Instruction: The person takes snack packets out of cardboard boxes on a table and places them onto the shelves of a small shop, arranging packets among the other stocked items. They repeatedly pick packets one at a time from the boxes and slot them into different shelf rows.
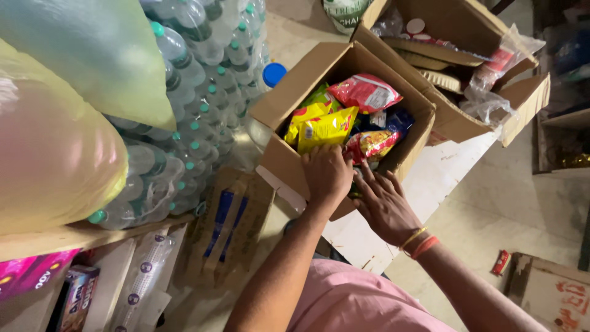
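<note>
Two hands reached into the open cardboard box (pixel 289 161) of snack packets at the floor's centre, the left hand (pixel 329 173) curled over a yellow packet (pixel 326 129) at its near wall, the right hand (pixel 384 206) spread flat beside it, with shrink-wrapped water bottles (pixel 196 104) at nine o'clock.
</note>
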`<state>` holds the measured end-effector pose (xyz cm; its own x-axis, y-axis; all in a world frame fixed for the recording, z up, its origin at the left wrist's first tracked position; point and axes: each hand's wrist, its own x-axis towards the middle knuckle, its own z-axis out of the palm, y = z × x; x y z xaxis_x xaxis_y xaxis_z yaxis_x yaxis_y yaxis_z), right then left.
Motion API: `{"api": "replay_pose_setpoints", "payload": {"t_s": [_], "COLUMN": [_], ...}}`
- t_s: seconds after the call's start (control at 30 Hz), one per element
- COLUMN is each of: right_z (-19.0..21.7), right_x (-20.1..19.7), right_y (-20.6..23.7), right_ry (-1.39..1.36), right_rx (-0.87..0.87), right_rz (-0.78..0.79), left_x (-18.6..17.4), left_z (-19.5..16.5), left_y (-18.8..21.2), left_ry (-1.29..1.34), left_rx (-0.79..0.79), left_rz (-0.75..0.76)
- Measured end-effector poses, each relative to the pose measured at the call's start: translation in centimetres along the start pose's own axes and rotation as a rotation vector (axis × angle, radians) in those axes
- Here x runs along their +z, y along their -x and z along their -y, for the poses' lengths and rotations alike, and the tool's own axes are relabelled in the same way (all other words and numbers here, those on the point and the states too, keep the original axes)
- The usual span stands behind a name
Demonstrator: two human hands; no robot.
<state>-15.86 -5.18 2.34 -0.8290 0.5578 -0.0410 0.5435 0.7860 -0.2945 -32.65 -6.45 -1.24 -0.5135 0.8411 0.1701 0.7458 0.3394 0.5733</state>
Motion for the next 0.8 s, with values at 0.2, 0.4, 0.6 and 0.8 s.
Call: {"api": "replay_pose_setpoints", "payload": {"t_s": [0.2,0.4,0.6,0.8], "right_z": [0.4,-0.7,-1.4,0.2], "right_x": [0.2,0.4,0.4,0.6], "right_y": [0.5,0.2,1.2,1.5], "right_ry": [-0.017,-0.235,-1.031,-1.343], "right_rx": [0.023,0.172,0.534,0.788], "right_rz": [-0.045,-0.040,-0.134,-0.298], "left_x": [0.0,-1.2,-1.9,-1.2], "left_z": [0.8,1.8,3.6,4.8], "left_y": [-0.1,-0.7,-1.5,-1.4], "left_ry": [0.158,0.392,0.717,0.792], "left_rx": [0.019,0.056,-0.033,-0.026], "left_rz": [-0.016,0.059,0.286,0.444]}}
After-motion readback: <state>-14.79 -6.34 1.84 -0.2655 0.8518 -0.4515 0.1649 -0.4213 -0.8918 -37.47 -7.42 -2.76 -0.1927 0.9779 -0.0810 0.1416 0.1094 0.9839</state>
